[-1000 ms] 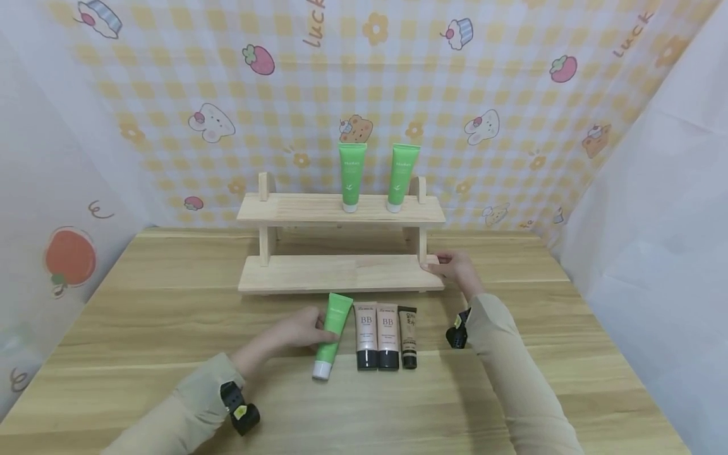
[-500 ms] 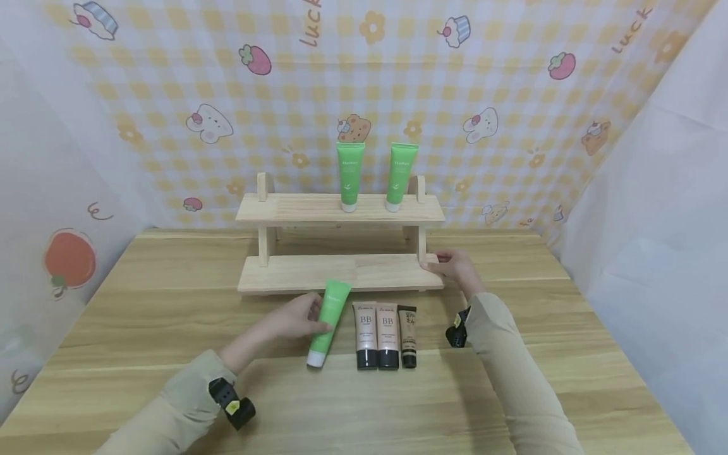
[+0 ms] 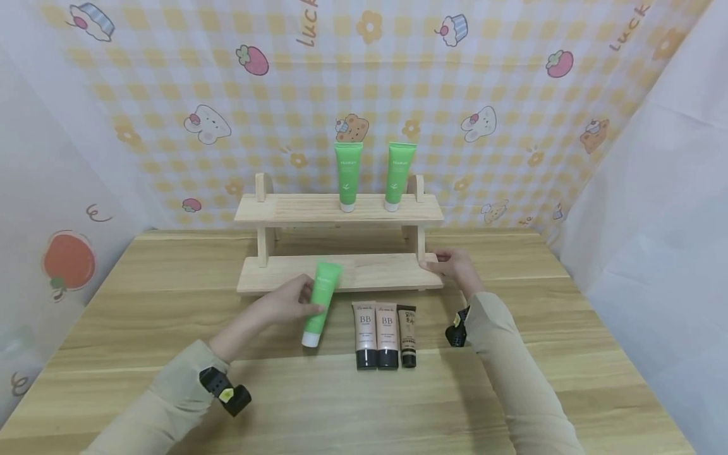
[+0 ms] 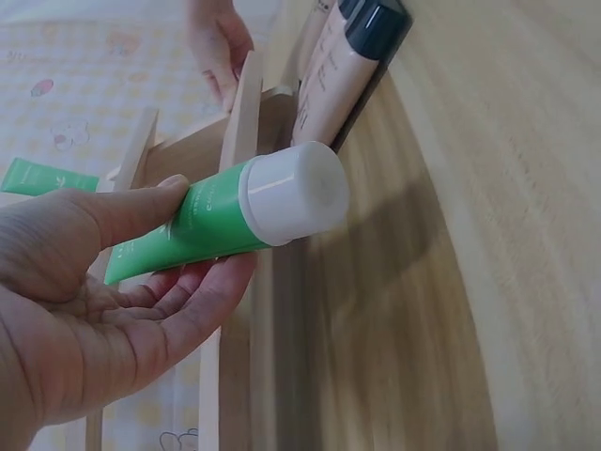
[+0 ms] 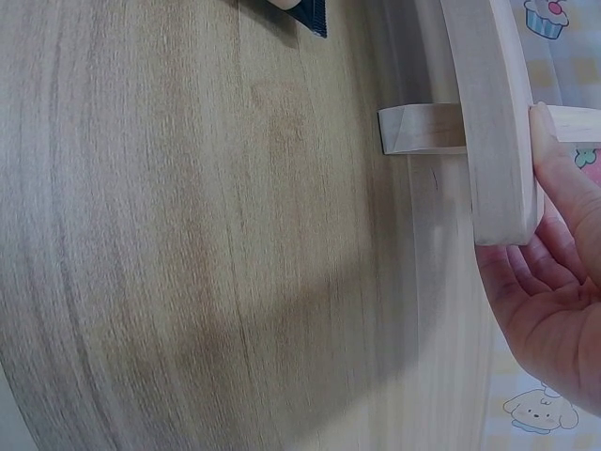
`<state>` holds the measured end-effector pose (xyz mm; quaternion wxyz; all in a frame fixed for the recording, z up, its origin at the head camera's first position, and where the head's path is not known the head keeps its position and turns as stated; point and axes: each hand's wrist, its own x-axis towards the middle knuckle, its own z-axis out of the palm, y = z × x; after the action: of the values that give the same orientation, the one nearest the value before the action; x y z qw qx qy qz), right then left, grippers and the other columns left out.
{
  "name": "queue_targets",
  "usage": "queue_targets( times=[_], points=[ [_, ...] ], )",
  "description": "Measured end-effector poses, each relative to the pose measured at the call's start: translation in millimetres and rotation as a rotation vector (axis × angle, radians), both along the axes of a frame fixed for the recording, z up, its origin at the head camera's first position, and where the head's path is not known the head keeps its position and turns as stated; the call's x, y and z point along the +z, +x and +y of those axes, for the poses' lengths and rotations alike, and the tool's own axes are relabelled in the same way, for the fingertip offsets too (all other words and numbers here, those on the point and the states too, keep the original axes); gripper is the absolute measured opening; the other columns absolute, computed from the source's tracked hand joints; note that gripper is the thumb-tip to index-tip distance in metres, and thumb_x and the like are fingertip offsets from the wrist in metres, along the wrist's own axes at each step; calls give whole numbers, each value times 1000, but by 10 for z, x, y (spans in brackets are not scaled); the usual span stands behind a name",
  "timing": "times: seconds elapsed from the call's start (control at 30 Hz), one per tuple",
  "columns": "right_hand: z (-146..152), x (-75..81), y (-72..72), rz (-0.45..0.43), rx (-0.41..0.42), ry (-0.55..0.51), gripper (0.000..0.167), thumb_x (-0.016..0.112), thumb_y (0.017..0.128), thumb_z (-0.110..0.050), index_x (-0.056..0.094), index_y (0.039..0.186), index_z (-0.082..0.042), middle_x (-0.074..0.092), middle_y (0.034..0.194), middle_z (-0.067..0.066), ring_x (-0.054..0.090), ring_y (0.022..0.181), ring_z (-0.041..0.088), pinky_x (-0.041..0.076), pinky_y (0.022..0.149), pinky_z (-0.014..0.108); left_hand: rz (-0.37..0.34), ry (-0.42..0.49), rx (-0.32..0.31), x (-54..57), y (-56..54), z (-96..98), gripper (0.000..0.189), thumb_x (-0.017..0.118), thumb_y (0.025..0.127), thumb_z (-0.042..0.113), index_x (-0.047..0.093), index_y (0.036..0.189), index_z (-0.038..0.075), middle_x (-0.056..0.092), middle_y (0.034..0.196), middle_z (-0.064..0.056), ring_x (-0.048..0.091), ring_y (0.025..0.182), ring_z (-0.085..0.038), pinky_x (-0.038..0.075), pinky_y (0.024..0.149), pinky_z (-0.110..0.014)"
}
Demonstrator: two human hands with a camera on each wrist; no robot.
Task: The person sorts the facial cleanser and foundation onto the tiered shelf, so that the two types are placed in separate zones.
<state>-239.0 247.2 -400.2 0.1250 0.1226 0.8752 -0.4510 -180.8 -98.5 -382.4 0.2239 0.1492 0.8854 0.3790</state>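
My left hand grips a green tube with a white cap, between thumb and fingers. In the left wrist view the tube tilts, its cap toward the camera. The head view shows it in front of the lower board of a two-tier wooden shelf. At that board's right end my right hand holds on, thumb on top and fingers curled beneath, as the right wrist view shows on the board. Two more green tubes, one left and one right, stand cap down on the upper board.
Two pinkish BB tubes, one left and one right, lie side by side on the wooden table. A smaller gold-brown tube lies against their right. A patterned cloth hangs behind the shelf.
My left hand has lifted the green tube off the table and carried it up and slightly left, toward the lower board. The right hand keeps its hold on the shelf.
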Motion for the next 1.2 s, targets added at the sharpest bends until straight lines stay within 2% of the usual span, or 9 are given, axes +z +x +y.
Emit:
queue_targets(
  times=[0.33, 0.7, 0.97, 1.2],
  points=[
    [-6, 11, 1, 5, 7, 23, 62, 67, 83, -25, 43, 132, 2, 49, 132, 23, 52, 116, 33, 45, 98, 36, 9, -19, 29, 93, -66, -47, 56, 65, 83, 24, 41, 122, -7, 52, 116, -22, 54, 104, -32, 51, 87, -42],
    [5, 15, 3, 12, 2, 7, 58, 67, 83, -24, 46, 131, 1, 50, 131, 22, 54, 115, 31, 47, 96, 35, 24, -5, 44, 124, -162, -102, 56, 65, 83, 23, 40, 122, -9, 52, 114, -22, 54, 103, -32, 52, 84, -39],
    [-4, 38, -5, -5, 9, 52, 60, 67, 83, -26, 44, 131, 2, 49, 132, 22, 52, 117, 32, 45, 99, 37, 24, 34, 45, 225, -198, -148, 61, 63, 85, 22, 34, 127, -11, 50, 116, -23, 53, 104, -33, 52, 81, -34],
    [-2, 43, 18, -9, 10, 28, 61, 67, 82, -28, 45, 132, -1, 49, 133, 20, 51, 119, 31, 44, 100, 37, 43, 24, 59, 311, -201, -179, 59, 63, 85, 22, 35, 126, -10, 50, 116, -24, 55, 103, -33, 53, 80, -34]
  ],
)
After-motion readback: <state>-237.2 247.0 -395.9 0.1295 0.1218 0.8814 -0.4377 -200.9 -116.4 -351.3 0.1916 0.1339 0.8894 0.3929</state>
